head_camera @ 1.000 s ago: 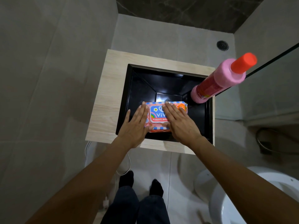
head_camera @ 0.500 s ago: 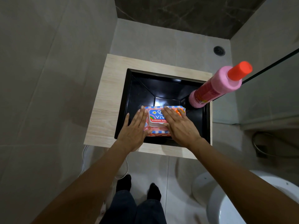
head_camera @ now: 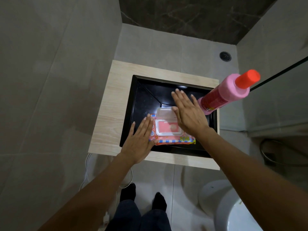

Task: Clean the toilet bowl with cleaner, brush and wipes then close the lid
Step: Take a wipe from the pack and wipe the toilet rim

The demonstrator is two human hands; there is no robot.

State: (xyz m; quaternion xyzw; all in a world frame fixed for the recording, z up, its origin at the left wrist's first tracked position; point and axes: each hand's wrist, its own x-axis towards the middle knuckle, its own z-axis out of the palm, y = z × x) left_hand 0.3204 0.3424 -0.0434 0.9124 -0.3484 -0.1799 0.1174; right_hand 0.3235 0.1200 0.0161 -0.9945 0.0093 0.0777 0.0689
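a soft pink pack of wet wipes with a blue-and-white checked edge lies inside the black square sink, against its near wall. its white plastic flip lid stands open, swung away toward the far side, and the pink oval-marked seal under it shows inside a white frame. green digits are printed near the pack's right near corner; the other print is too small to read.

the left hand lies flat with straight fingers on the left end of the pack, its thumb along the near edge, gripping nothing. the right hand is spread flat with straight fingers, over the right part of the pack and just beside the open lid; whether it touches the lid or the pack cannot be told, and it holds nothing.

a tall pink cleaner bottle with a red label and an orange-red cap stands at the sink's right far corner, just beside the right hand.

the sink is set in a pale wood-grain worktop. the white ceramic toilet shows at the lower right, well apart from the pack. a round floor drain sits in the grey tiled floor beyond the worktop, and a white cable hangs below its near left edge.
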